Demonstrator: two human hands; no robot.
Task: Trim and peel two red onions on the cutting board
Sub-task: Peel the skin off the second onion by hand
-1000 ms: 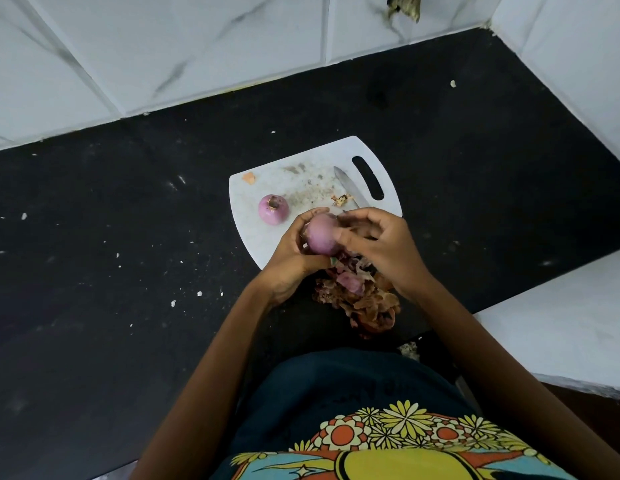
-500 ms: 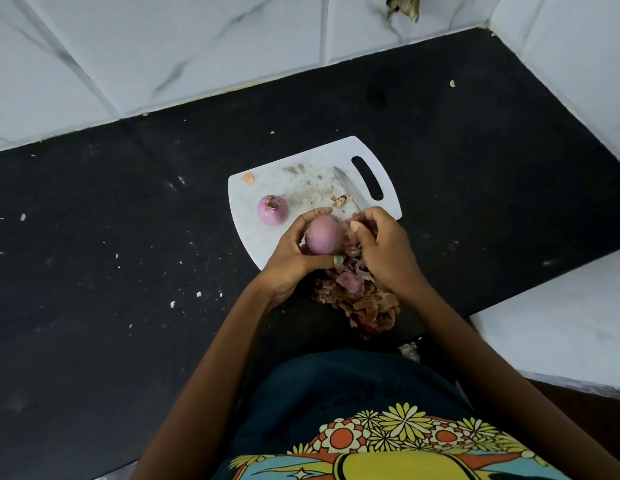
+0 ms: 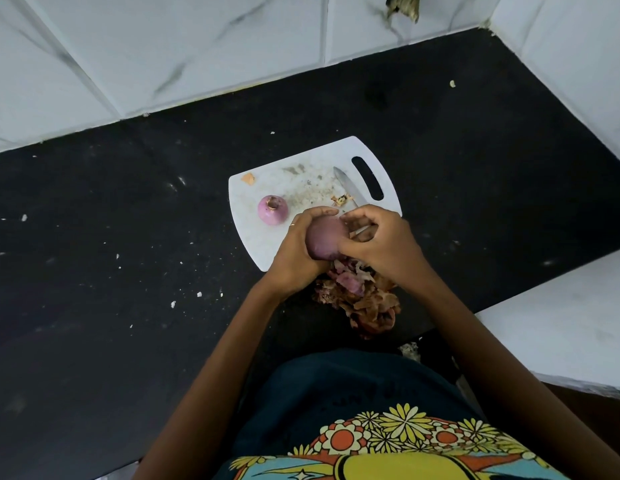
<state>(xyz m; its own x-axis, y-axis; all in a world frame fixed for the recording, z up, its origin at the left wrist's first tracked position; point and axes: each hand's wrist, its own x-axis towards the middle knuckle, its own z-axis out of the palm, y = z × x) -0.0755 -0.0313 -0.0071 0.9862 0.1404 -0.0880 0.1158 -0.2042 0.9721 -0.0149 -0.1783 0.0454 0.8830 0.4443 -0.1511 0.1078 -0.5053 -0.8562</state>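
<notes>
You're looking at a white cutting board [image 3: 260,244], smudged with grey-brown specks, on a black counter [image 3: 111,271] dotted with small pale flecks. The peeled onion [image 3: 272,209] on the board is pink-purple with a tan trimmed end. The onion in your hands [image 3: 325,241] reads as a duller purple-brown, though it's blurred and I can't be sure of the shade. The knife [image 3: 350,191] shows a silvery-grey blade. The heap of skins [image 3: 362,299] is brown and rust with pink-purple pieces mixed in. A small orange-tan scrap [image 3: 248,178] sits on the board. The wall tiles [image 3: 197,50] are white with grey marble veining. Your shirt [image 3: 353,393] is dark navy, printed with yellow, orange and turquoise flowers.
</notes>
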